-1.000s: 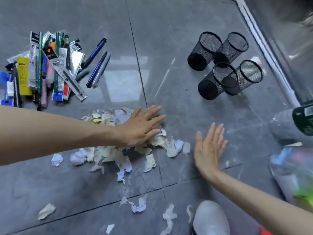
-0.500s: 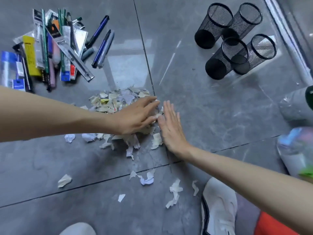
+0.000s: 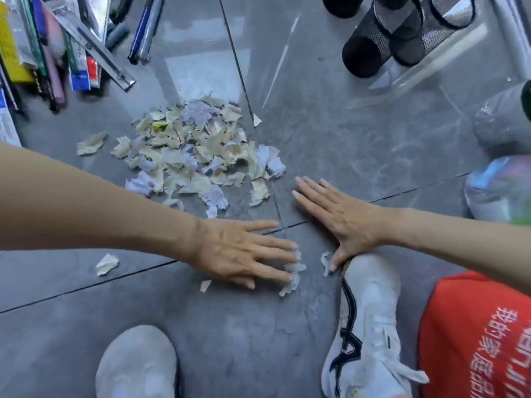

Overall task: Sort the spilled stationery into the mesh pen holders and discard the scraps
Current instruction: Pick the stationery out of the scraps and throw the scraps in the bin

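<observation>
Both hands lie flat on the floor (image 3: 359, 145), fingers straight and holding nothing: the left hand (image 3: 244, 254) touches stray scraps (image 3: 293, 272) lying between it and the right hand (image 3: 339, 216), whose fingertips point at the nearby scrap pile (image 3: 198, 156).

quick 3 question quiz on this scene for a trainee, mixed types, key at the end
1. True or false: the left hand and the right hand both have straight fingers and hold nothing.
2. Where is the main heap of paper scraps? A) inside a mesh holder B) on the floor beyond both hands C) between the two shoes
3. Fill in: the stationery pile lies at the top ___ of the view, the mesh pen holders at the top right.
Key: 1 true; 2 B; 3 left.
</observation>
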A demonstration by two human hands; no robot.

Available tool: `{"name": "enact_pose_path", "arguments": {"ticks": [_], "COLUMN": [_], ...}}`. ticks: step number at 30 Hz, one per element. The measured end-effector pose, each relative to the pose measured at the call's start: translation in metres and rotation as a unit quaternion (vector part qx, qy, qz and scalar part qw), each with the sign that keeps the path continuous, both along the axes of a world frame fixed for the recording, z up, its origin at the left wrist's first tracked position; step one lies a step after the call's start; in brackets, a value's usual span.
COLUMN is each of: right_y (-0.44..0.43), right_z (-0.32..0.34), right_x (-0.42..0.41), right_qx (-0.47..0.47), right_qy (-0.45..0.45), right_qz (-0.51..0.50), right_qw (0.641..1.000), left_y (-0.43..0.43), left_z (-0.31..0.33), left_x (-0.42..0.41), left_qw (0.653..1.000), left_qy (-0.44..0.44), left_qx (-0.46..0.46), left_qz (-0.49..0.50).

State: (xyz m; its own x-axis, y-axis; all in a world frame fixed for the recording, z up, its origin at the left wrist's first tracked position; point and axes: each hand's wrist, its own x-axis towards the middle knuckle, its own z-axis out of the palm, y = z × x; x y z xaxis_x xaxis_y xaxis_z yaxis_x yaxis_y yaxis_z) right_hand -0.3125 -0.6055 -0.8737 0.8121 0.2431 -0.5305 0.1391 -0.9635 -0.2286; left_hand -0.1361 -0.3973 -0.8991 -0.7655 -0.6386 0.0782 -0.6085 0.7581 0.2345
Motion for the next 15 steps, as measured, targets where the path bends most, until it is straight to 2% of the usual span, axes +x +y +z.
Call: {"name": "enact_pose_path", "arguments": {"ticks": [3,6,12,15], "right_y": [0.006,0.014,0.027,0.030], "right_z": [-0.003,-0.004,-0.001,0.002], "right_x": [0.004,0.011,0.051,0.071], "right_qx": [-0.022,0.009,0.048,0.047], "right_qy": [-0.020,-0.041,-0.089,-0.098], "right_qz": [0.001,-0.058,-0.123,-0.087], "right_qw": [1.000,0.997,0.987,0.990], "left_y": [-0.002,-0.002,0.005,0.013], "left_z": [-0.009,-0.013,-0.005,0.002], "left_x": [-0.025,-0.039,-0.003,0.031], "left_qw": [0.998,0.997,0.997,0.993], "left_qy": [-0.009,-0.025,-0.075,-0.095], "left_qx": [0.012,0.025,0.032,0.034], "left_qz": [-0.061,-0.069,0.000,0.060]}}
